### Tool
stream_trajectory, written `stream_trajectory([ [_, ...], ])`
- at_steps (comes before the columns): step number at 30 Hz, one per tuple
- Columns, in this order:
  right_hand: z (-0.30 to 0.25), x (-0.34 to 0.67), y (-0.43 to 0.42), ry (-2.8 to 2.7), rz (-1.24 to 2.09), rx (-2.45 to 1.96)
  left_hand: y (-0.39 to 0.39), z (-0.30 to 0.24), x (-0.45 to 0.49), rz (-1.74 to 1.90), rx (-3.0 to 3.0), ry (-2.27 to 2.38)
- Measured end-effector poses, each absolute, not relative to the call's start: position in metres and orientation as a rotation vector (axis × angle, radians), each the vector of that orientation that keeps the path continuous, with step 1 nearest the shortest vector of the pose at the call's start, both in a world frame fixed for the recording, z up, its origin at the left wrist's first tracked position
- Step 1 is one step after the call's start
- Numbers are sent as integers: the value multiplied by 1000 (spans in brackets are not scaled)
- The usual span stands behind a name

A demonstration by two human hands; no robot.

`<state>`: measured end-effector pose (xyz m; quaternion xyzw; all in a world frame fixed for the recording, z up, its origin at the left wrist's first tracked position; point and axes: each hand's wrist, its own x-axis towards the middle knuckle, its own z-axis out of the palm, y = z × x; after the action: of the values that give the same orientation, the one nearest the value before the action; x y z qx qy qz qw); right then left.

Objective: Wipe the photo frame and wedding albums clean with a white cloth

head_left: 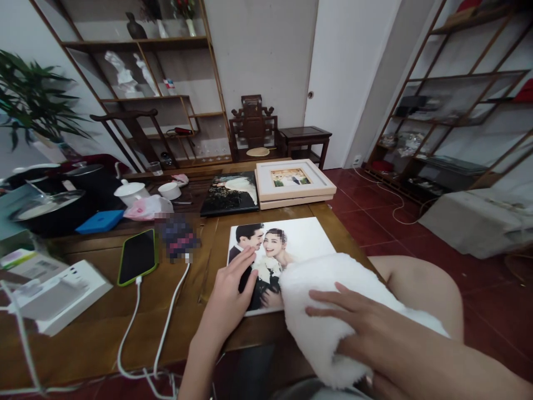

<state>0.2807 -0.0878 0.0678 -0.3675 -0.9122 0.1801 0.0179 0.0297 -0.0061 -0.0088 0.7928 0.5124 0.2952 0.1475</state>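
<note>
A wedding photo panel lies flat near the table's front edge, showing a couple with a white bouquet. My left hand rests on its left part, fingers stretched out and holding nothing. Over the panel's right side spreads a fluffy white cloth, which hangs past the front edge. With fingers on top of the cloth and a fold bunched beneath the palm, my right hand grips it. The cloth hides the panel's lower right corner.
Behind the panel are stacked light-wood picture frames and a dark photo panel. At left lie a charging phone, white cables, a white power strip, a blue box and a white teapot.
</note>
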Motion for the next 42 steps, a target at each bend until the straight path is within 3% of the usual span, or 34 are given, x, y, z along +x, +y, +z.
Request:
stream_trajectory([
  [4,69,284,-57,-2745,601,-1247,-6,-9,29,837,2283,1482],
  [13,47,288,55,-2612,207,-1378,-7,-8,29,797,2284,1494],
  [18,36,278,26,-2583,180,-1284,-7,-8,29,818,2278,1483],
  [25,57,269,-65,-2806,506,-1032,-6,-10,29,872,2295,1460],
  [30,66,267,-58,-2805,642,-1007,-6,-10,30,874,2301,1469],
  [38,45,274,42,-2650,262,-1254,-6,-8,30,822,2293,1482],
  [42,36,266,53,-2609,107,-1217,-5,-9,30,842,2277,1474],
])
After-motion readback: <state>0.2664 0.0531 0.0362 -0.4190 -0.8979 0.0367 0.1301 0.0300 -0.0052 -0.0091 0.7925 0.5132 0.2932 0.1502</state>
